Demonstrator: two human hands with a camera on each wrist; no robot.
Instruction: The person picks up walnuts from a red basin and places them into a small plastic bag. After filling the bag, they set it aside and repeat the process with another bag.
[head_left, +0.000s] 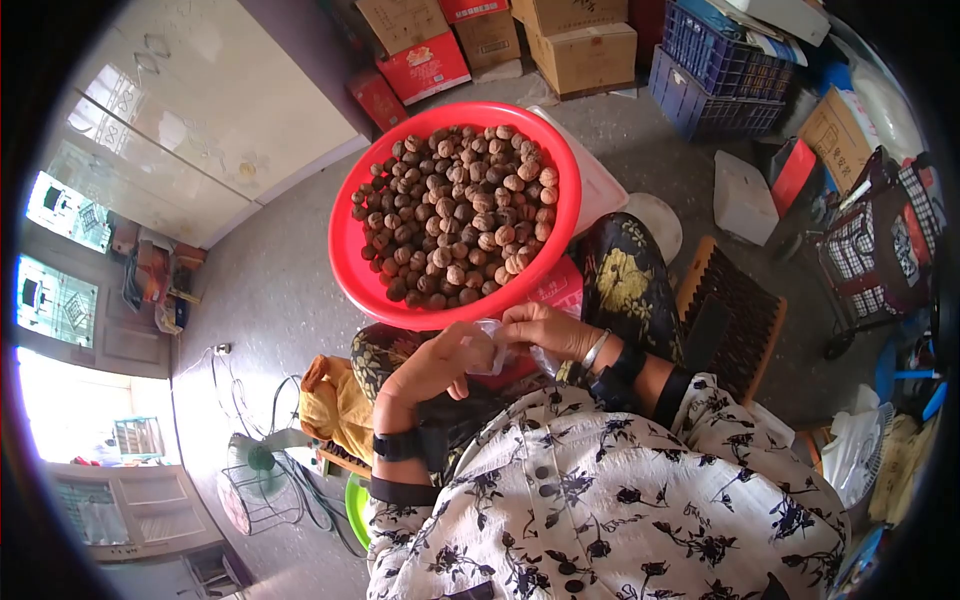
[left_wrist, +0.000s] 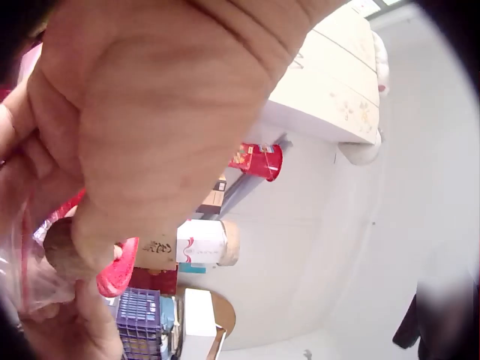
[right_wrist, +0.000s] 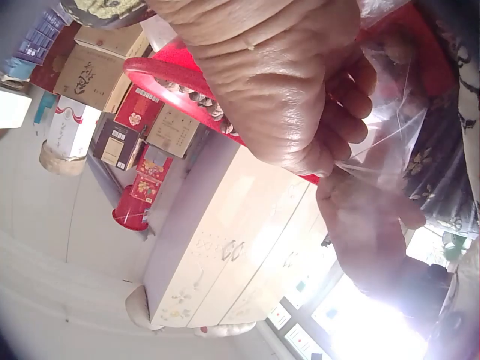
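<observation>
Between the two hands is a clear plastic bag [head_left: 488,358], its red strip visible in the left wrist view, where the bag [left_wrist: 26,262] lies at the fingertips. My left hand [head_left: 430,365] pinches one side of it between thumb and fingers. On the other side my right hand [head_left: 548,332] grips the bag [right_wrist: 401,112] with curled fingers. Just beyond the hands stands a wide red basin [head_left: 350,275], heaped with brown walnuts [head_left: 450,215]. Both hands are over the lap, close to the basin's near rim. Part of the bag is hidden behind the fingers.
A ridged wooden board [head_left: 735,320] lies right of the knee. Cardboard boxes [head_left: 585,60] and blue crates [head_left: 715,90] stand at the back, a checked cart [head_left: 880,250] at far right. Left are a yellow cloth [head_left: 340,405], a fan [head_left: 255,470] and a green basin [head_left: 357,510].
</observation>
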